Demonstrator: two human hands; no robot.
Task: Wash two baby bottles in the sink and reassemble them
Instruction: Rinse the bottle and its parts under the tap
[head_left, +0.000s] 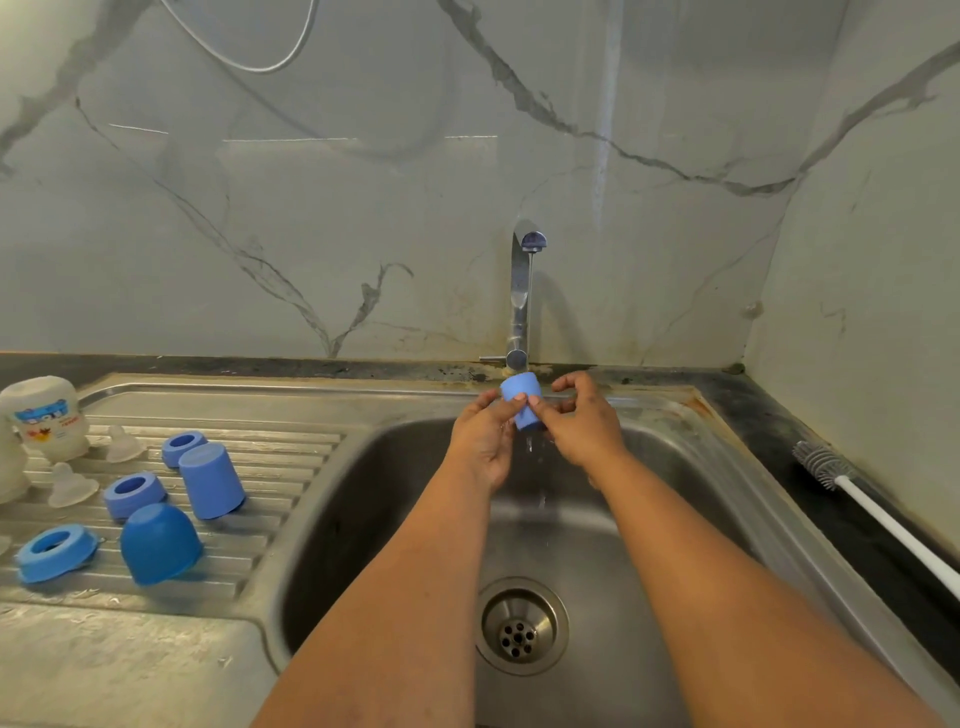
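Right now both hands, left (480, 439) and right (582, 423), pinch the wet blue cap (522, 402) between fingertips over the sink (675, 467), so it could squirt from between those fingers toward the drain (521, 626).

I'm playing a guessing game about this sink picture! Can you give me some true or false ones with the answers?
1. Both hands hold a blue cap under the tap. True.
2. The brush lies inside the sink. False: it lies on the counter to the right.
3. Water runs from the tap. True.
4. The left hand holds a sponge. False: it holds the cap with the right hand.
5. Blue rings and caps sit on the draining board. True.
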